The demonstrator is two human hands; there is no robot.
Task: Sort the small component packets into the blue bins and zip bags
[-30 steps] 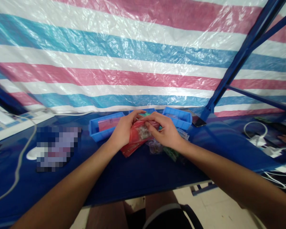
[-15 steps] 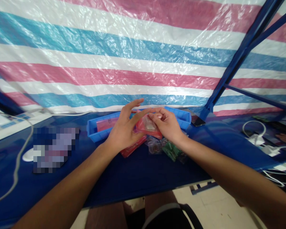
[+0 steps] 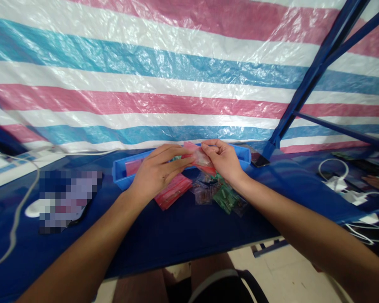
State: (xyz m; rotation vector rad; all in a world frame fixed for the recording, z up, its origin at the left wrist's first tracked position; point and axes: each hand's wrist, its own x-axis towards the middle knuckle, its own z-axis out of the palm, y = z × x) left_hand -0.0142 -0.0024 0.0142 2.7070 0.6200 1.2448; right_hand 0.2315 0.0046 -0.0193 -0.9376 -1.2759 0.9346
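Observation:
A small red zip bag (image 3: 205,163), partly clear with something pale inside, is held above the blue bin. My right hand (image 3: 224,162) pinches its right side between thumb and fingers. From the left, my left hand (image 3: 158,168) reaches across with its fingers close together, their tips closed on the bag's left edge; the thumb is mostly hidden. Below lie a stack of red bags (image 3: 173,191), some clear bags with small parts (image 3: 204,189) and green bags (image 3: 226,198). The long blue bin (image 3: 121,182) behind my hands holds another red bag (image 3: 132,167).
A pixelated flat object (image 3: 71,202) lies on the blue table (image 3: 151,240) at left, beside a white round thing (image 3: 33,208) and a cable (image 3: 15,235). A dark phone-like slab (image 3: 260,160) is right of the bin. White chargers (image 3: 336,183) and a blue frame post (image 3: 300,101) stand farther right.
My left hand has come down, its raised, spread fingers drawing together onto the bag's left edge. The right hand keeps its pinch. The view has shifted slightly.

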